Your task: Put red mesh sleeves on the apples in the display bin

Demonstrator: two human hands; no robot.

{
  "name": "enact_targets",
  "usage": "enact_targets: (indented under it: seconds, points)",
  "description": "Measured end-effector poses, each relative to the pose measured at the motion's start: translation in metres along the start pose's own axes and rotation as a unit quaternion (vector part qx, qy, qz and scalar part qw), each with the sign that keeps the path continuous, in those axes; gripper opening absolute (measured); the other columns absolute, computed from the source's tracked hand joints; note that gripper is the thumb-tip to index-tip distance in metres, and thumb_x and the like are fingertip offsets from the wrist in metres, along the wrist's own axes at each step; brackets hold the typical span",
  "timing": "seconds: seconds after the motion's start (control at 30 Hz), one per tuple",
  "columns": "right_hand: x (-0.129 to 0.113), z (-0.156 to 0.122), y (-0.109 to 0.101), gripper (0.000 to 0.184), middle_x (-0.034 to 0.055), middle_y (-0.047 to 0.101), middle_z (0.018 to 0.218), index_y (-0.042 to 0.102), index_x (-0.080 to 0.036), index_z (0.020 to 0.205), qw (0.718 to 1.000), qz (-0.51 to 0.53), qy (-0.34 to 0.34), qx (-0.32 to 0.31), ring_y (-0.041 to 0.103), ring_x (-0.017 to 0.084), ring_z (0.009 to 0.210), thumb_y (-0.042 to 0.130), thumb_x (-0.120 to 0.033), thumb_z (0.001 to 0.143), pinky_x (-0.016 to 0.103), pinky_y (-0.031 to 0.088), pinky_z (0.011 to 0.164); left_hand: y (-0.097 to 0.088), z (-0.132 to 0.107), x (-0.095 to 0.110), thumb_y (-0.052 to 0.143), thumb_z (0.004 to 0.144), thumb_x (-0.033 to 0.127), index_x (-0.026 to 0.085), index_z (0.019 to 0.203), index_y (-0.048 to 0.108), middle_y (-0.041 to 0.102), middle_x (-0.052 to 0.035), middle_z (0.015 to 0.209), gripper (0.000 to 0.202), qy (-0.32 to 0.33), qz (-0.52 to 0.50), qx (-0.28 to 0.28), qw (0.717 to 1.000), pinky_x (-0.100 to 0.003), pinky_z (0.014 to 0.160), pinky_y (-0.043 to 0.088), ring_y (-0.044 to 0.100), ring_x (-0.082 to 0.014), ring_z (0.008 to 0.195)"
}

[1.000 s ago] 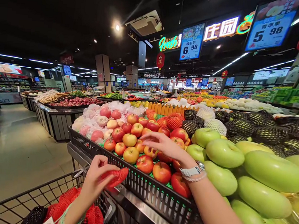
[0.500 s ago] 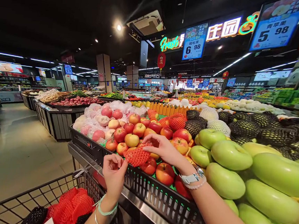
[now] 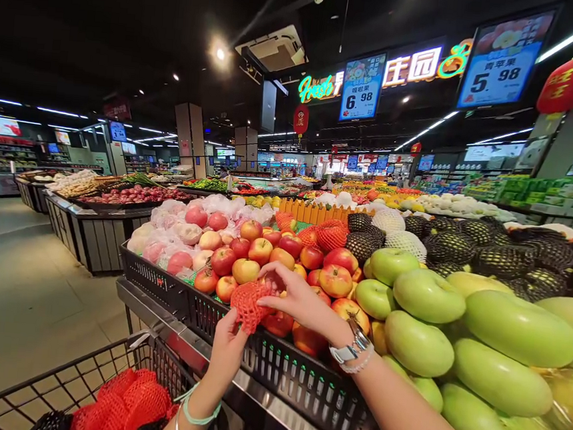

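Note:
My left hand (image 3: 229,344) and my right hand (image 3: 299,298) both grip a red foam net sleeve (image 3: 252,304) over the front of a black crate (image 3: 273,368) full of red and yellow apples (image 3: 263,250). The left hand pinches the net's lower edge from below. The right hand's fingers hold its top, and an apple seems partly inside the net, mostly hidden. A watch and bracelet sit on my right wrist, bands on my left.
Large green apples (image 3: 427,295) fill the display to the right. A wire shopping cart (image 3: 66,383) at the lower left holds red nets (image 3: 122,401) and a black net. Netted dark fruit, bagged apples (image 3: 169,231) and more produce stands lie behind. Open floor is at left.
My left hand rose from the cart with the red net to the crate's edge. My right hand took hold of the net too, and both now grip it above the apples.

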State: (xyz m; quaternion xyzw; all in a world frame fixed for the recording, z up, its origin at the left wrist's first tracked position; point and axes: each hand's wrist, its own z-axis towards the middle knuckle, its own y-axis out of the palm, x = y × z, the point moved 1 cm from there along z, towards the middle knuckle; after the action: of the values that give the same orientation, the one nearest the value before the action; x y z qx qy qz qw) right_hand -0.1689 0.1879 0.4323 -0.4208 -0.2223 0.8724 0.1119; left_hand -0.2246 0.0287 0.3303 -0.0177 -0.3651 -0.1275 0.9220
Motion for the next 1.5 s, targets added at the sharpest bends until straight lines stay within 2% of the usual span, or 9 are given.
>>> enact_targets:
  seconds: [0.27,0.37,0.43,0.57,0.67,0.9,1.13,1.27,1.5]
  points:
    - [-0.002,-0.003,0.002,0.022,-0.0002,0.054,0.078,0.051,-0.017,0.091,0.983,0.102,0.056,-0.145,0.054,0.012,0.065,0.049,-0.039,0.094,0.025,0.045,0.064,-0.01,0.007,0.001,0.068,0.08,0.059,0.017,0.122,0.069,0.069,-0.0149,0.12,0.059,0.053,0.019,-0.013,0.998,-0.043,0.11,0.041,0.058,-0.0299,0.122]
    - [-0.007,-0.004,-0.009,0.011,0.0011,0.061,0.078,0.056,-0.017,0.09,0.982,-0.012,0.063,-0.179,0.06,0.015,0.07,0.057,-0.028,0.091,0.027,0.046,0.067,-0.015,0.008,0.004,0.061,0.088,0.048,0.019,0.118,0.071,0.071,-0.0129,0.115,0.043,0.091,0.041,-0.042,0.994,-0.041,0.105,0.045,0.063,-0.0265,0.112]
    - [-0.009,-0.006,-0.026,0.007,0.006,0.067,0.094,0.06,-0.017,0.096,0.974,-0.207,0.058,-0.073,0.062,0.02,0.086,0.058,-0.02,0.091,0.031,0.047,0.079,-0.016,0.008,0.004,0.06,0.087,0.039,0.017,0.105,0.075,0.073,-0.0112,0.105,0.032,0.079,0.077,-0.045,0.993,-0.038,0.091,0.052,0.067,-0.0246,0.097]
    - [-0.003,-0.013,-0.056,0.033,0.0208,0.058,0.122,0.059,-0.011,0.12,0.78,-0.579,0.222,0.085,0.055,0.035,0.113,0.064,-0.017,0.088,0.044,0.046,0.088,-0.016,0.01,0.005,0.065,0.076,0.024,0.014,0.08,0.073,0.072,-0.0063,0.084,0.013,0.008,0.154,-0.045,0.987,-0.033,0.076,0.052,0.064,-0.0216,0.08]
    - [0.008,-0.016,-0.063,0.052,0.0228,0.055,0.126,0.057,-0.009,0.127,0.723,-0.611,0.315,0.062,0.051,0.04,0.118,0.075,-0.025,0.081,0.047,0.048,0.086,-0.013,0.011,0.01,0.067,0.073,0.022,0.015,0.084,0.072,0.072,-0.0059,0.084,0.014,0.028,0.171,-0.063,0.983,-0.032,0.077,0.052,0.064,-0.021,0.08]
    - [0.009,-0.012,-0.062,0.044,0.02,0.057,0.118,0.061,-0.009,0.121,0.741,-0.605,0.281,0.075,0.056,0.037,0.111,0.072,-0.029,0.083,0.04,0.05,0.082,-0.008,0.006,0.014,0.073,0.081,0.025,0.017,0.104,0.071,0.072,-0.012,0.106,0.024,0.243,0.192,-0.063,0.949,-0.033,0.087,0.055,0.067,-0.0225,0.101]
    - [-0.001,0.001,-0.047,0.046,0.0111,0.061,0.118,0.053,-0.017,0.116,0.98,-0.056,0.102,0.159,0.06,0.024,0.107,0.066,-0.039,0.078,0.037,0.05,0.09,-0.007,0.004,0.0,0.075,0.081,0.032,0.021,0.135,0.055,0.063,-0.0165,0.125,0.059,0.299,0.202,-0.068,0.93,-0.042,0.101,0.051,0.06,-0.0275,0.12]
    - [-0.001,0.002,-0.024,0.058,0.0101,0.061,0.119,0.045,-0.02,0.116,0.976,0.189,0.094,0.044,0.064,0.021,0.102,0.07,-0.051,0.074,0.031,0.053,0.08,-0.01,0.006,-0.002,0.073,0.083,0.034,0.022,0.147,0.04,0.058,-0.0181,0.134,0.074,0.258,0.211,-0.074,0.94,-0.046,0.108,0.046,0.053,-0.0298,0.13]
    - [0.013,-0.002,0.004,0.052,0.0086,0.057,0.122,0.047,-0.017,0.115,0.988,0.114,0.095,-0.053,0.06,0.022,0.11,0.074,-0.028,0.073,0.038,0.049,0.099,-0.015,0.007,0.009,0.076,0.077,0.022,0.024,0.14,0.048,0.06,-0.0133,0.13,0.069,0.245,0.231,-0.056,0.94,-0.043,0.105,0.047,0.056,-0.027,0.124]
